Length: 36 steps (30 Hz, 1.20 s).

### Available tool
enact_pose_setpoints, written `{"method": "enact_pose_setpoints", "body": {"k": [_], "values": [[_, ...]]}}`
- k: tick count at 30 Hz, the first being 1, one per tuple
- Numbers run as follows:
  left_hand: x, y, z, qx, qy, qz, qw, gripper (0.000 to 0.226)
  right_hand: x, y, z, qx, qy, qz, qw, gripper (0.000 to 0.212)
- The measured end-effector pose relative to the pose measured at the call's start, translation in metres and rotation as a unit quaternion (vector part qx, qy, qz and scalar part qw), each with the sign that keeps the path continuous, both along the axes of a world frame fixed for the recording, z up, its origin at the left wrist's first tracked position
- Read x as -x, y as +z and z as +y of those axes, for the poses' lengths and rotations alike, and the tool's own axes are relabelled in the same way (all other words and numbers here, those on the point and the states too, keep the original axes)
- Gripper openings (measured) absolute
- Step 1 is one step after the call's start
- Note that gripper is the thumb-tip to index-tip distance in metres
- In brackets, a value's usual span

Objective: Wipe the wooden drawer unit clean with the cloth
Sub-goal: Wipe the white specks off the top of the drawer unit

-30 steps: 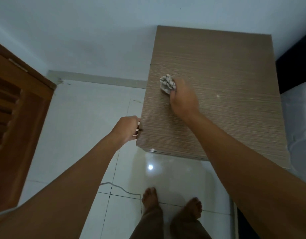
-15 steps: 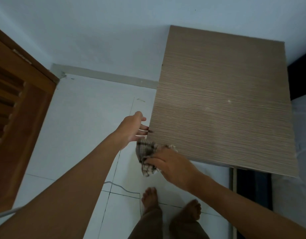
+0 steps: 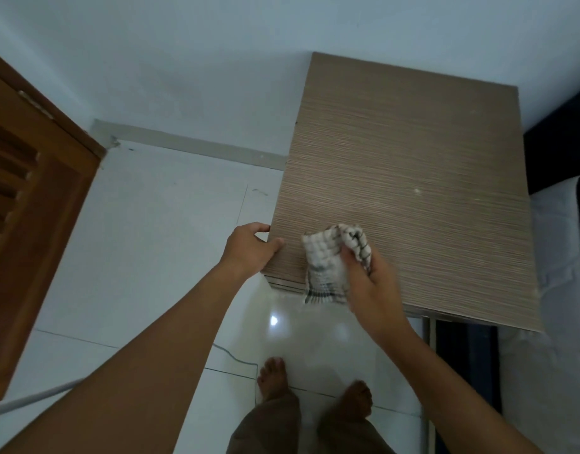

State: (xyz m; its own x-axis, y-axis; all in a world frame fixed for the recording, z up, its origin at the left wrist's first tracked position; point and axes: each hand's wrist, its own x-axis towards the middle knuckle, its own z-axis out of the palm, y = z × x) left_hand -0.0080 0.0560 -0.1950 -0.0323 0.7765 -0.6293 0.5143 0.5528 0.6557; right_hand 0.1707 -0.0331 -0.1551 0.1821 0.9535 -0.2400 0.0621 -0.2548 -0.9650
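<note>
Cloth (image 3: 326,267), checked and crumpled, is pinched in the right hand (image 3: 370,285) at centre frame, hanging over the front edge of the wooden drawer unit (image 3: 413,191); the left hand (image 3: 249,250) grips the unit's lower-left corner, thumb on top.

Drawer unit (image 3: 413,178): open top, boxed in behind and on the right.
The left hand (image 3: 251,250) is gripping the near-left corner, with the right hand (image 3: 370,283) holding the cloth (image 3: 324,267) just beside it; past them the top is lying open. The wall (image 3: 216,60) is closing off the far edge, the bed (image 3: 557,240) is crowding the right side, and the floor (image 3: 151,240) is running free leftward to the door (image 3: 36,191).
</note>
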Motion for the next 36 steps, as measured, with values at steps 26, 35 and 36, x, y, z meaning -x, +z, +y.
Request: {"method": "enact_pose_setpoints", "body": {"k": [26, 35, 36], "values": [[-0.062, 0.002, 0.046, -0.139, -0.111, 0.162, 0.97, 0.087, -0.108, -0.032, 0.092, -0.122, 0.017, -0.047, 0.991, 0.019], [-0.058, -0.017, 0.053, -0.168, -0.138, 0.266, 0.939, 0.107, -0.112, -0.036, 0.089, -0.214, 0.034, -0.105, 0.971, 0.021], [-0.057, -0.018, 0.051, -0.171, -0.133, 0.263, 0.94, 0.108, -0.112, -0.035, 0.086, -0.222, 0.028, -0.109, 0.968, 0.021]]}}
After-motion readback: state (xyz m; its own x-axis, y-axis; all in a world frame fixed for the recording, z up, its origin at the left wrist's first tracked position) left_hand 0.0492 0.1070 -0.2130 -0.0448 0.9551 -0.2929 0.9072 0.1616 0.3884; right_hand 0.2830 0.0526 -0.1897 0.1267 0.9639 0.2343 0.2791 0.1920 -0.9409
